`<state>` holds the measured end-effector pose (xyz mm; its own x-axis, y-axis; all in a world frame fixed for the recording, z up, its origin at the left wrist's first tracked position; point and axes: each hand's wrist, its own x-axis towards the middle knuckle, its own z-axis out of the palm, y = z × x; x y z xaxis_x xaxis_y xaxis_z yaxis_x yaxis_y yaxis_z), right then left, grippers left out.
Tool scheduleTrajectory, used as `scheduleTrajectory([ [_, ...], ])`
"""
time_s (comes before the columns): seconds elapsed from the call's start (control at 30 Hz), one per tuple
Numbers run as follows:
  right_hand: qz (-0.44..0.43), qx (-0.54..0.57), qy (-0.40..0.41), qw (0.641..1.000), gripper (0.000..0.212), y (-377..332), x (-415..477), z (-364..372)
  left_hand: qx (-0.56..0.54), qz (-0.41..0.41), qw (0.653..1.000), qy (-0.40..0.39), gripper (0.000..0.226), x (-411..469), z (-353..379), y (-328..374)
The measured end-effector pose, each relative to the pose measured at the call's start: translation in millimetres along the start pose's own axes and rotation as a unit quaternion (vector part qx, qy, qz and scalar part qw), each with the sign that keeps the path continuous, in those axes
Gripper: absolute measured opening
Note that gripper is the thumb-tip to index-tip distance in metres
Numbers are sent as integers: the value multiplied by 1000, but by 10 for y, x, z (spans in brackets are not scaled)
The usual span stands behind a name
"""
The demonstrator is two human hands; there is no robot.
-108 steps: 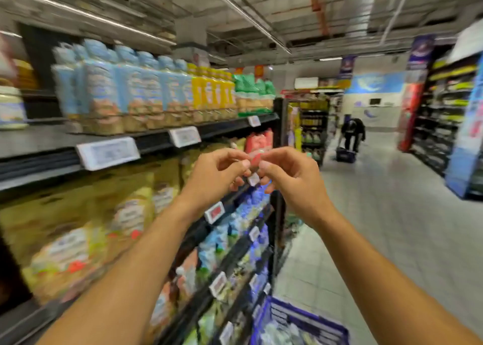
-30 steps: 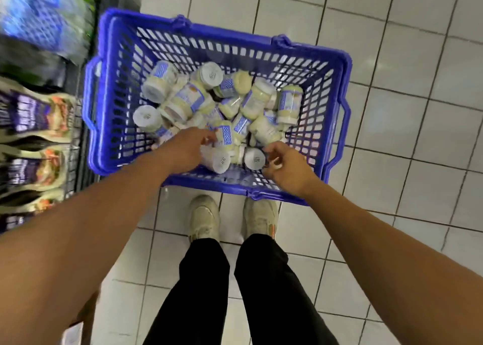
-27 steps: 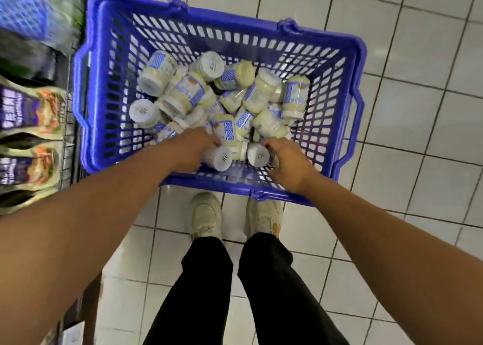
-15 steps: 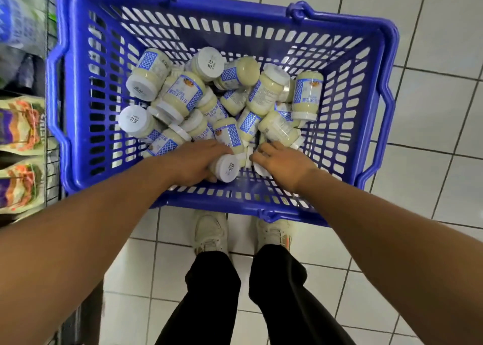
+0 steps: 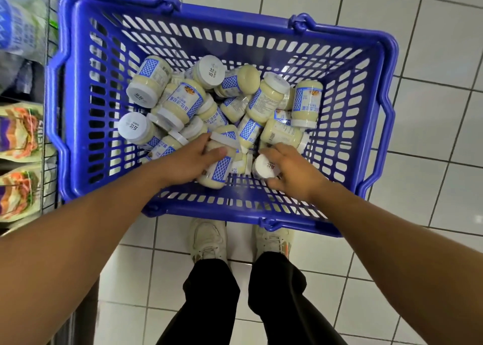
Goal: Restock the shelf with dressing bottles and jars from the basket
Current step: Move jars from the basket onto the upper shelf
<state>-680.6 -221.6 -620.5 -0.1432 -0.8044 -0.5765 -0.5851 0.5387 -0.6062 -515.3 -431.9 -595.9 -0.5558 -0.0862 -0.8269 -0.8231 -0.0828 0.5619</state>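
My left hand (image 5: 188, 161) has thumb and fingers wrapped round a jar (image 5: 220, 169) at the near edge of the pile in the basket (image 5: 388, 104). My right hand (image 5: 291, 173) is curled over the white lid of a second jar (image 5: 263, 165) just to the right. The basket stands on the floor, with the shelf (image 5: 49, 125) on its left.

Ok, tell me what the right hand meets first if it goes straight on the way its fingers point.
The white-lidded jar directly in front of its fingers. The right hand seems to curl round its lid, though depth is unclear.
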Motion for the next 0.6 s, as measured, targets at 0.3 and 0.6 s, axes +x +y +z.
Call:
scheduleTrajectory([
  [0.3, 151, 615, 19, 774, 47, -514, -334, -486, -298, -44, 949, 97, 37, -192, 194, 216],
  [0.6, 177, 797, 45, 575, 54, -1075, -452, -521, -363, 22, 927, 94, 57, -616, 283, 544],
])
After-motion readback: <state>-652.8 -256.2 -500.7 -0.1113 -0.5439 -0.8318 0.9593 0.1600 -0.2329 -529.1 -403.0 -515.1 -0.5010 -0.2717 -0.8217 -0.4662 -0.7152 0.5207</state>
